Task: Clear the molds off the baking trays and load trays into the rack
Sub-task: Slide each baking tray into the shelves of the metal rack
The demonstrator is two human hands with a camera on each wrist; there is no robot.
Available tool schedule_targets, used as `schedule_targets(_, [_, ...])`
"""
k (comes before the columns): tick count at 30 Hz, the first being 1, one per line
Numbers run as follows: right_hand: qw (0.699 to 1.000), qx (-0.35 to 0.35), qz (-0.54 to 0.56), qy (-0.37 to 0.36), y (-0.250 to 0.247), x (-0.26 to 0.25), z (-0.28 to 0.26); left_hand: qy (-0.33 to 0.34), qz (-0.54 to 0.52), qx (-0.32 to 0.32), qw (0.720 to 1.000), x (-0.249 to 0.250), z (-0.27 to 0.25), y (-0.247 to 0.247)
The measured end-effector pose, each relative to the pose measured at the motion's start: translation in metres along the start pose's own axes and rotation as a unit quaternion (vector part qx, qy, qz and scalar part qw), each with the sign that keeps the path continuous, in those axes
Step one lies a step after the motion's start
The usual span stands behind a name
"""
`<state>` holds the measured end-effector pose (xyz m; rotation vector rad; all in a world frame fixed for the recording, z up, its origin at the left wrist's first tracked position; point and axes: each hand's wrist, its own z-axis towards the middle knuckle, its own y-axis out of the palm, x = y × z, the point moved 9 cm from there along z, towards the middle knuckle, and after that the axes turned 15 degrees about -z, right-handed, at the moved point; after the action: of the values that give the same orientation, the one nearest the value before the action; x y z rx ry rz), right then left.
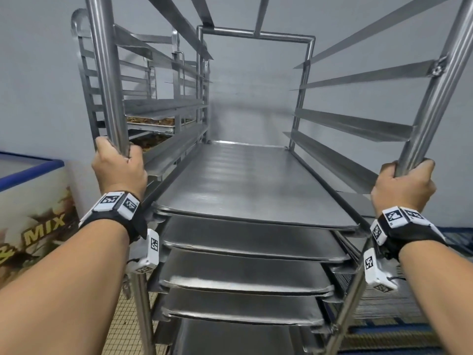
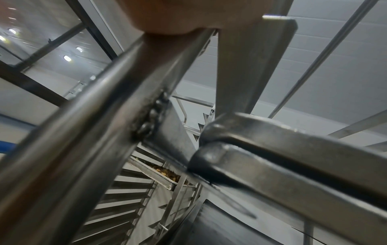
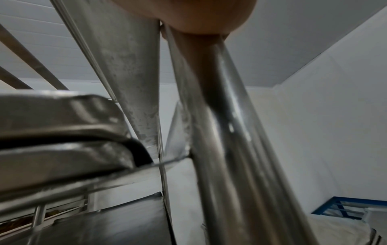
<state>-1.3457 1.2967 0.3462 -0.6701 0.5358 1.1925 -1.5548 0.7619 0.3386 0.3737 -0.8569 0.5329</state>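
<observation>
A steel tray rack [image 1: 256, 37] stands in front of me, loaded with several bare metal baking trays; the top tray [image 1: 245, 185] lies at hand height, the others stacked on rails below. My left hand [image 1: 117, 162] grips the rack's front left post [image 1: 107, 73]. My right hand [image 1: 404, 183] grips the front right post [image 1: 435, 98]. In the left wrist view the left post [image 2: 83, 132] runs past tray corners [image 2: 230, 140]. In the right wrist view the right post [image 3: 220, 132] runs beside a tray corner [image 3: 83, 116]. No molds are in view.
A second rack [image 1: 153, 103] stands behind on the left, holding trays with brown food [image 1: 151, 121]. A chest freezer with a "MIX" print [image 1: 38, 213] is at the left. A blue frame [image 1: 455, 242] sits low at the right. A grey wall is behind.
</observation>
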Motion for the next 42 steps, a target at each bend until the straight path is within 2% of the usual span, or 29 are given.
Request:
schedule_targets(9, [1.0, -0.001, 0.015, -0.012, 0.084, 0.001, 0.024, -0.004, 0.043, 0.008, 0.999, -0.032, 0.025, 0.069])
schedule_targets(14, [0.999, -0.006, 0.029, -0.02, 0.142, 0.002, 0.039, 0.009, 0.019, 0.005, 1.0, -0.052, 0.044, 0.117])
schedule_targets(18, [0.999, -0.014, 0.034, -0.018, 0.19, 0.003, 0.052, -0.021, -0.013, -0.009, 1.0, -0.076, 0.064, 0.16])
schedule_targets(22, [0.999, -0.024, 0.03, -0.01, 0.231, 0.002, 0.063, -0.002, 0.018, 0.004, 1.0, -0.084, 0.074, 0.191])
schedule_targets(32, [1.0, -0.022, 0.02, -0.005, 0.318, -0.004, 0.078, 0.009, 0.004, -0.004, 1.0, -0.119, 0.115, 0.267])
schedule_targets(42, [0.999, -0.029, 0.017, 0.012, 0.395, -0.016, 0.09, -0.013, -0.014, -0.012, 1.0, -0.157, 0.156, 0.334])
